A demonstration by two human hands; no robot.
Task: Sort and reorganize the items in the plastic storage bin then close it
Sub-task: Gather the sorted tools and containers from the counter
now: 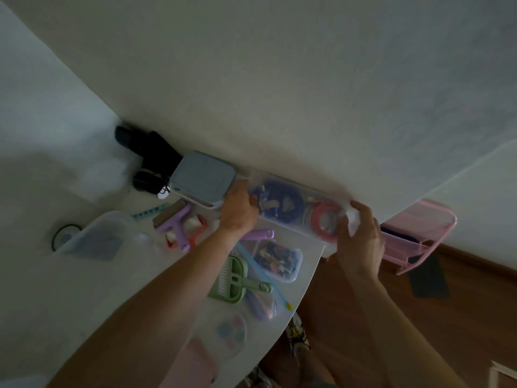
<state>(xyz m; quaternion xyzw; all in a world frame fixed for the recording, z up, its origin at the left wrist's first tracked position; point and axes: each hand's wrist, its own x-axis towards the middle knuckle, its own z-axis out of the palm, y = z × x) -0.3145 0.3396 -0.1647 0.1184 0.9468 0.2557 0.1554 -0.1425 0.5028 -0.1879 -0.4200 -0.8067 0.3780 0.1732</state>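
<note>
Hands grip the clear bin [293, 211] at the table's [84, 289] 1 o'clock edge: left hand [237, 214] and right hand [361, 233] clasp its ends. Sorting seems underway; loose items still need packing.

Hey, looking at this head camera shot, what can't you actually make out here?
Head view, dim and blurry:
- Clear storage bin: both ends hidden by the left hand and right hand; cannot tell whether a lid is on.
- Contents: blue and pink coils show, smaller pieces too blurred to name.
- Small clear case: contents too small to identify.
- Black objects by the wall: too dark to name.
- Pink rack: partly behind the right hand.
</note>
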